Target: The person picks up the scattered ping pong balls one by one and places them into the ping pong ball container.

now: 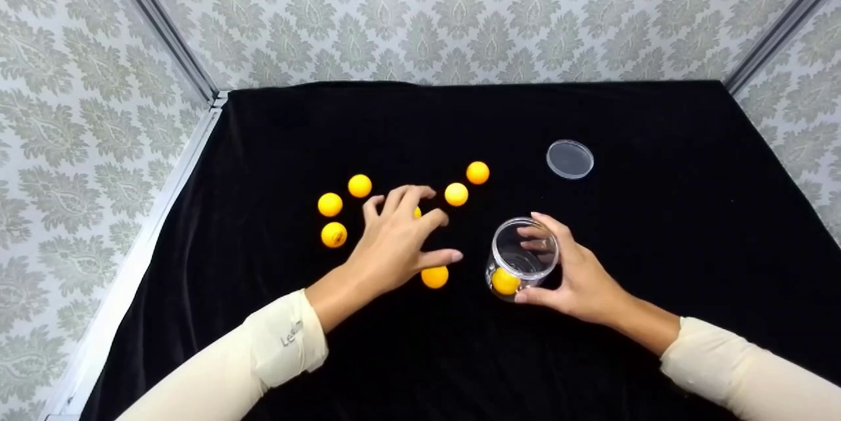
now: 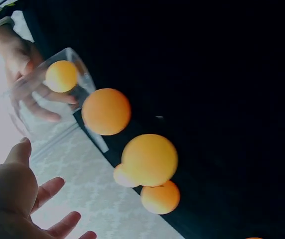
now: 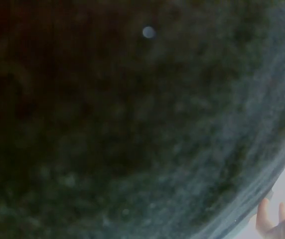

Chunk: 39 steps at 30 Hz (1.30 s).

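Note:
My right hand (image 1: 578,276) grips a clear plastic jar (image 1: 525,250) from its right side, thumb at the front and fingers behind. Inside the jar lies one orange ping-pong ball (image 1: 505,281). My left hand (image 1: 394,237) hovers among the loose balls, fingers spread and bent, holding nothing. Beneath it, one ping-pong ball (image 1: 417,212) is mostly hidden by the fingers, and another ball (image 1: 434,277) sits just below the thumb. In the left wrist view, the left hand (image 2: 18,199) appears at the lower left with its fingers apart.
Left of the left hand, three balls (image 1: 330,204) form a loose cluster. Two more balls (image 1: 456,194) lie beyond the fingers. A round clear lid (image 1: 570,159) rests farther back on the black cloth (image 1: 657,145). Patterned walls (image 1: 420,14) enclose the table.

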{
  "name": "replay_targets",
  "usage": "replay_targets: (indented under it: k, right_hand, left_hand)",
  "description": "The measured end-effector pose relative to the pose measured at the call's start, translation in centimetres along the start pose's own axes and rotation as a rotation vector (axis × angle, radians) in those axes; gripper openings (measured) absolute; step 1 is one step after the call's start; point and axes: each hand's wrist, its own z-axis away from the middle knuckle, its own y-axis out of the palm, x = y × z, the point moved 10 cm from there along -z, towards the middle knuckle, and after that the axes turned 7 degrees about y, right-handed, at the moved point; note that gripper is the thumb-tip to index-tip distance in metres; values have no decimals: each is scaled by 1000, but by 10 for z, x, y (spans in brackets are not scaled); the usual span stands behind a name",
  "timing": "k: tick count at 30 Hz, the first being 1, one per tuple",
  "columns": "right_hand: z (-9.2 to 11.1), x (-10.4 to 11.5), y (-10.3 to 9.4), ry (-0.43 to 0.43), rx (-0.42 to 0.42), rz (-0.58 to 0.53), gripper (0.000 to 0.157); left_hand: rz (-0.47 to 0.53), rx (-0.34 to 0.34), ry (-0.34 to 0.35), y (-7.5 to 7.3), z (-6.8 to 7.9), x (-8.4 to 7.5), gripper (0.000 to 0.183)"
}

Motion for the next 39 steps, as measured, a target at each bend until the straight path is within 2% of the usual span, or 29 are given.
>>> replay_targets:
  k: [5,11,17,24,32,39]
  right_hand:
    - [0,-2,0,17,4,-2,115]
    - [1,-2,0,20,1,-7,115]
    - [0,-2,0,24,-1,2,115]
    - [0,0,0,4,-8,8,115]
    - [1,1,-1,8,1,2,113]
    - [1,0,-1,14,2,7,114]
  left_hand:
    - [-31,9,2,5,11,8,48]
    - [-4,37,-6,14,23,15,50]
    - [-7,22,5,19,31,17,48]
    - [5,9,28,27,37,14,49]
    - [19,70,-4,40,41,17,52]
    - [26,83,-6,45,42,17,51]
